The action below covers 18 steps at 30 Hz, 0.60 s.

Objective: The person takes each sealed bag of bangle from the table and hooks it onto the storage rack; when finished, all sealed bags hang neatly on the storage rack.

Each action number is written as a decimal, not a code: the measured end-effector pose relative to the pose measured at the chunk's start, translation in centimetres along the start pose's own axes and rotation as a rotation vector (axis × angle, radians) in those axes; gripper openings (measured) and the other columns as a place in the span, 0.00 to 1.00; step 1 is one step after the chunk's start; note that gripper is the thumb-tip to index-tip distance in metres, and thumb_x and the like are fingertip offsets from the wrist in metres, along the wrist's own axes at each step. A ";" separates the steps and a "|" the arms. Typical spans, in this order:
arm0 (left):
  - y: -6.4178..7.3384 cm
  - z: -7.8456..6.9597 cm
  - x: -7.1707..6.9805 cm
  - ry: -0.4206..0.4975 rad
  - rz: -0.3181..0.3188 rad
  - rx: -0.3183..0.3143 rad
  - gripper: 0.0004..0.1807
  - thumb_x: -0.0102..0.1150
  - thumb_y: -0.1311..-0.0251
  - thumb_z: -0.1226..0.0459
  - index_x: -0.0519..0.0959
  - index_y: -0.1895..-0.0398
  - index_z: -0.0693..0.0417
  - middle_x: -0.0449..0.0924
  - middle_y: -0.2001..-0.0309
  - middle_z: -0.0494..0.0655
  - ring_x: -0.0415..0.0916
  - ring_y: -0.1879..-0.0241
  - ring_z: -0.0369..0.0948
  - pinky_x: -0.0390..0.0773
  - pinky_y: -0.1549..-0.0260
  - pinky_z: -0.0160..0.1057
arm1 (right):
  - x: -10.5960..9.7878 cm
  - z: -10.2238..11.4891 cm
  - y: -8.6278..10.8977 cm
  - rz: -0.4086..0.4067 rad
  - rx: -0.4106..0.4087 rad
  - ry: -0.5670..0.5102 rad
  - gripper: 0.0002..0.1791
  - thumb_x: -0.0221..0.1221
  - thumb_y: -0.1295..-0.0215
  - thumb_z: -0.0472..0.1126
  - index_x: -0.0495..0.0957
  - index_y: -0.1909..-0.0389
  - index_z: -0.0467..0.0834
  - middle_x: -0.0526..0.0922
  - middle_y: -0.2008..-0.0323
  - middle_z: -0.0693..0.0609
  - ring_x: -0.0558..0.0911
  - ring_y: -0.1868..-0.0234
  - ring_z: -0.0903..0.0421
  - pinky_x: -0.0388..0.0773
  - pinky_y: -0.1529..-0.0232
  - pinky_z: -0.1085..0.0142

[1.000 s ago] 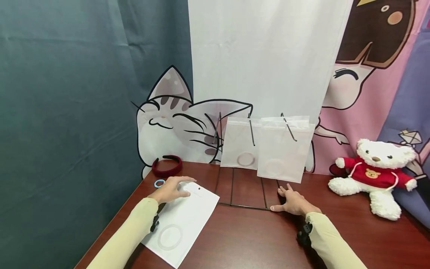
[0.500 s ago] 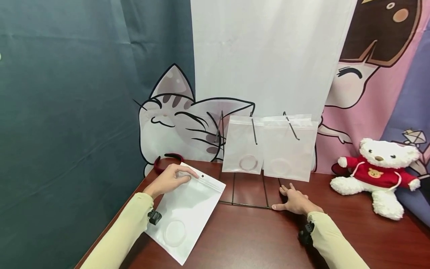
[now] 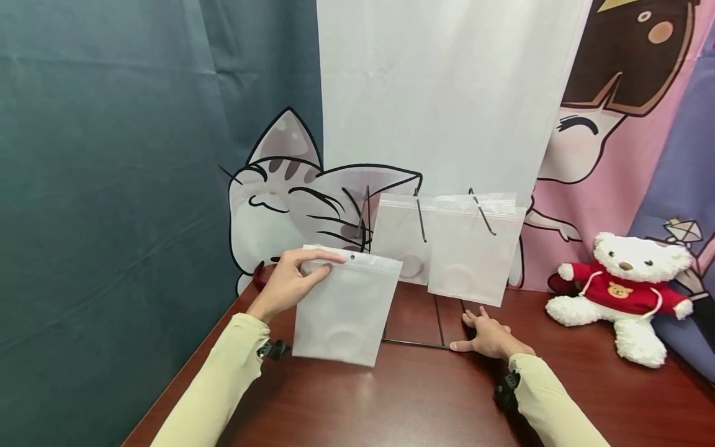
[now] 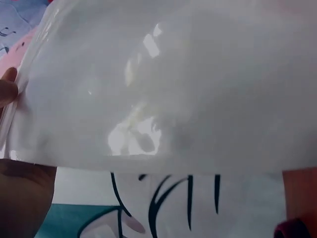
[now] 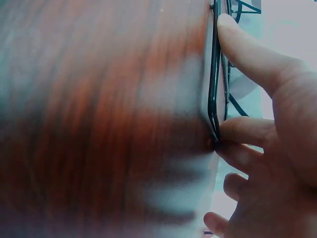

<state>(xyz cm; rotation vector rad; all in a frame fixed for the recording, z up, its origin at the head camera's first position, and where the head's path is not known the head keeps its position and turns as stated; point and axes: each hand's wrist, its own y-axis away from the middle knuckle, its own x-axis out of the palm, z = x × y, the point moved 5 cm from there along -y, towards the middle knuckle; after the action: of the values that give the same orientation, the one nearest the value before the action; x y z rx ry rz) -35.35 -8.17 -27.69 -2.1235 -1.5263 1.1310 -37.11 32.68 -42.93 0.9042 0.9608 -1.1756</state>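
Note:
My left hand (image 3: pixel 287 279) pinches the top left corner of a white zip bag (image 3: pixel 346 310), with the thumb in front. The bag hangs nearly upright over the table, its hole (image 3: pixel 352 257) at the top, and a faint ring shape shows low inside it. In the left wrist view the bag's glossy sheet (image 4: pixel 198 89) covers most of the frame. My right hand (image 3: pixel 488 335) rests with spread fingers at the front corner of a black wire rack (image 3: pixel 413 343). Up close, its thumb (image 5: pixel 242 47) lies along the rack's wire.
Two groups of white bags (image 3: pixel 399 233) hang from the rack's hooks (image 3: pixel 483 214). A dark red headband (image 3: pixel 259 276) lies behind my left hand, mostly hidden. On the right sits a white teddy bear (image 3: pixel 625 292) in a red sweater. Printed curtains (image 3: pixel 167 155) stand behind the brown table (image 3: pixel 335 403).
My left hand has lifted the zip bag off the table, swung it upright and moved it right, towards the rack. The right hand has stayed at the rack's corner.

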 end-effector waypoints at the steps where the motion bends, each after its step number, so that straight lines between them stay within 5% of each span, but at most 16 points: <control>1: -0.2 -0.2 0.1 0.008 -0.015 0.019 0.15 0.61 0.29 0.73 0.91 0.49 0.49 0.89 0.46 0.46 0.81 0.42 0.36 0.78 0.48 0.34 | 0.1 0.0 0.0 0.000 0.001 -0.001 0.59 0.74 0.43 0.65 0.65 0.24 0.29 0.61 0.22 0.28 0.48 0.20 0.23 0.58 0.38 0.19; 10: -2.0 -0.5 0.3 0.065 -0.163 0.020 0.15 0.61 0.32 0.74 0.91 0.49 0.51 0.89 0.46 0.47 0.80 0.41 0.35 0.76 0.45 0.30 | 0.3 0.0 0.0 -0.015 0.007 -0.008 0.58 0.75 0.44 0.65 0.67 0.25 0.30 0.62 0.22 0.29 0.49 0.19 0.25 0.61 0.38 0.22; 18: -2.8 0.6 0.6 0.056 -0.169 -0.053 0.14 0.61 0.31 0.71 0.90 0.48 0.52 0.89 0.44 0.48 0.79 0.40 0.36 0.75 0.45 0.31 | 0.1 0.0 -0.1 -0.010 0.003 -0.016 0.58 0.75 0.44 0.65 0.66 0.24 0.29 0.61 0.22 0.29 0.48 0.19 0.24 0.58 0.38 0.19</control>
<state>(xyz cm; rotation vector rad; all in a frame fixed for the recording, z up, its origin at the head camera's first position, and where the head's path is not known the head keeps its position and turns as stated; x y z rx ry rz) -37.61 -6.60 -26.55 -1.9966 -1.6908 0.9761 -37.16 32.63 -43.07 0.8915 0.9518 -1.1918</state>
